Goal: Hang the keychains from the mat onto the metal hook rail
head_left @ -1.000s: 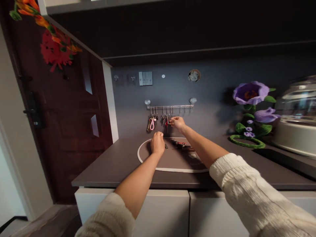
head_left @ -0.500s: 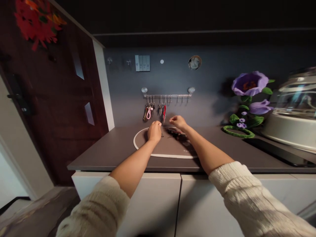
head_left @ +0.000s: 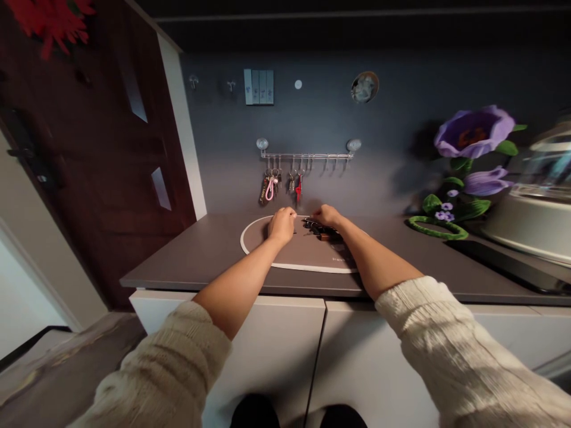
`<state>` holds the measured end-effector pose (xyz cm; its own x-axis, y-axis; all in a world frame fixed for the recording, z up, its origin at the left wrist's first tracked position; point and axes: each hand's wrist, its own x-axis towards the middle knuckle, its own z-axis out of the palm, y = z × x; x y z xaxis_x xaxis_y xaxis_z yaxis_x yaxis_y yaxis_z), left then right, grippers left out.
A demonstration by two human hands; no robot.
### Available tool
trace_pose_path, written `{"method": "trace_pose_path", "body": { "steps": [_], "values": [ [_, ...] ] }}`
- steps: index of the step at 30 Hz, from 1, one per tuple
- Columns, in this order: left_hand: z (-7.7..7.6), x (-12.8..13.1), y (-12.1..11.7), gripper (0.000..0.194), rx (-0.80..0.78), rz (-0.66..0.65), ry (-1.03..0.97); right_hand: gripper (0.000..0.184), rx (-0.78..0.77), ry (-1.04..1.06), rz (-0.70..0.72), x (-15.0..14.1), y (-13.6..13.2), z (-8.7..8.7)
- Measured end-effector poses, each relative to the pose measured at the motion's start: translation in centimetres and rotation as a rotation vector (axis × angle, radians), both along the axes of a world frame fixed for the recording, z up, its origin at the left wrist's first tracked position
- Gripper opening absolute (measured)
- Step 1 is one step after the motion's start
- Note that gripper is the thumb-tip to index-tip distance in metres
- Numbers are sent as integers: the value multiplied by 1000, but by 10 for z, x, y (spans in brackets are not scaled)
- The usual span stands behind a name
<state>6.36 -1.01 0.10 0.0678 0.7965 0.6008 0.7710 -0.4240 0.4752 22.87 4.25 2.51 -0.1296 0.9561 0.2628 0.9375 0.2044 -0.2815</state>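
My left hand [head_left: 282,226] is closed, thumb against fingers, low over the left half of a brown mat [head_left: 303,260] with a white rim. A small dark bit shows beside it, but what the fingers hold is hidden. My right hand [head_left: 328,215] is also closed, with fingertips down at the back edge of a bunch of dark keys [head_left: 317,228] on the mat. Whether it grips one of them cannot be made out. A brown block-like piece [head_left: 330,236] lies among the keys, under my right wrist.
On the wall behind, a clear hook rail [head_left: 307,157] carries several key sets, one with a pink strap [head_left: 269,189] and one with a red piece [head_left: 298,189]. Purple artificial flowers [head_left: 473,139] and a pale domed appliance [head_left: 530,220] stand at right. A dark door [head_left: 111,178] is at left.
My view has tipped downward, so the wall sits higher and dark shoe tips show below. My right hand has lowered from above the mat to the keys. My left hand stays nearly in place.
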Motion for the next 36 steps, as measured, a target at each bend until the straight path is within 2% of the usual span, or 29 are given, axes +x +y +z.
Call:
{"method": "trace_pose_path", "body": {
  "steps": [9, 15, 22, 25, 29, 36],
  "values": [
    [0, -1, 0, 18, -3, 0, 17, 4, 19, 87, 21, -5, 8, -4],
    [0, -1, -1, 18, -6, -3, 7, 3, 52, 121, 77, -7, 5, -2],
    [0, -1, 0, 18, 9, -11, 4, 5, 43, 170, 53, -8, 0, 4],
    [1, -1, -1, 17, 8, 2, 4, 7, 21, 298, 57, -9, -5, 7],
    [3, -1, -2, 17, 36, 17, -14, 6, -68, 572, 124, -13, -11, 12],
    [8, -3, -8, 17, 153, 12, -13, 2, -333, 989, 235, -22, -24, 24]
  ]
}}
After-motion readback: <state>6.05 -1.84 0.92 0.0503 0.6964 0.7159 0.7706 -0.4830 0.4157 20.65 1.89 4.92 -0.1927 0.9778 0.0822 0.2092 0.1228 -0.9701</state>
